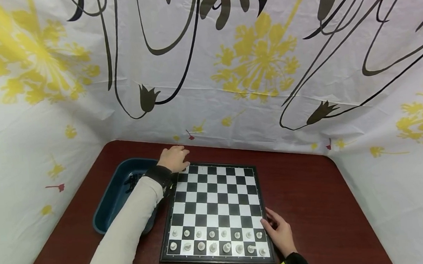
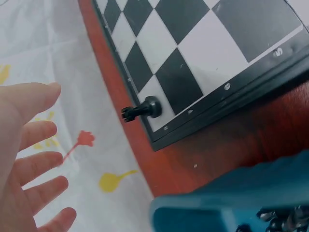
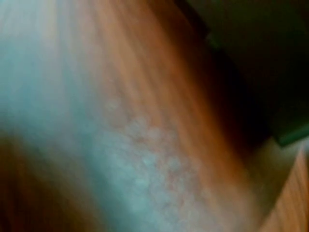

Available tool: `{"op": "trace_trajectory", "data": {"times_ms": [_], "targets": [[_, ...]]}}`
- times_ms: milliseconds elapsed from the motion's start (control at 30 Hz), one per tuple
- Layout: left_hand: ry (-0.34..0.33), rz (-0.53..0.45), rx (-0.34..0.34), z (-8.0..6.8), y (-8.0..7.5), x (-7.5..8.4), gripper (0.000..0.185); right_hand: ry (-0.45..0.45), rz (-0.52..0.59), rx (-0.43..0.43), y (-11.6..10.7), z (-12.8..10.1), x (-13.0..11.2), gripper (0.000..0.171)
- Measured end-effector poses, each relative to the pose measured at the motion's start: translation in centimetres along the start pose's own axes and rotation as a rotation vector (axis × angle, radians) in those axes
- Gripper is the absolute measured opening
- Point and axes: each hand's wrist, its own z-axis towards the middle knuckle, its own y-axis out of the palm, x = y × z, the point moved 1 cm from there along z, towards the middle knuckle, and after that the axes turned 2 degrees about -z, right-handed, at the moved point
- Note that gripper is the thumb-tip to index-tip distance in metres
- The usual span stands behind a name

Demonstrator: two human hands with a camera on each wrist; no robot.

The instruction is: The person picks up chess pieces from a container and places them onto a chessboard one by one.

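So far I see the white pieces [image 1: 213, 245] filling both bottom rows of the chessboard [image 1: 216, 197], one black rook [image 2: 142, 109] on the far-left corner, left hand [image 1: 174, 158] splayed and empty beside it, right hand [image 1: 280, 232] relaxed at the board's lower-right edge, remaining black pieces in the blue tray [image 1: 109, 204].

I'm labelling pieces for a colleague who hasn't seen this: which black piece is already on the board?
Find the chessboard on the red-brown table, then its far left corner beside the blue tray. A lone black rook stands on that corner square, near the left hand; all other pieces on the board are white.
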Motion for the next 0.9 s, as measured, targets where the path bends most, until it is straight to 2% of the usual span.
{"op": "trace_trajectory", "data": {"times_ms": [267,500,700,900], "targets": [[-0.005,-0.031,0.027,-1.9,-1.9,-1.2,0.052,0.014,-0.006,-0.009,0.0,-0.2,-0.3,0.043],[-0.005,-0.048,0.107,-3.9,-3.4,-3.3,0.051,-0.005,-0.030,0.013,-0.1,0.0,-0.4,0.043],[-0.013,-0.040,0.143,-5.6,-3.6,-5.9,0.052,0.055,-0.033,-0.034,0.0,-0.1,-0.5,0.045],[-0.071,-0.066,0.147,-7.5,-3.5,-8.3,0.053,0.075,-0.050,-0.045,0.0,0.0,-0.3,0.045]]}}
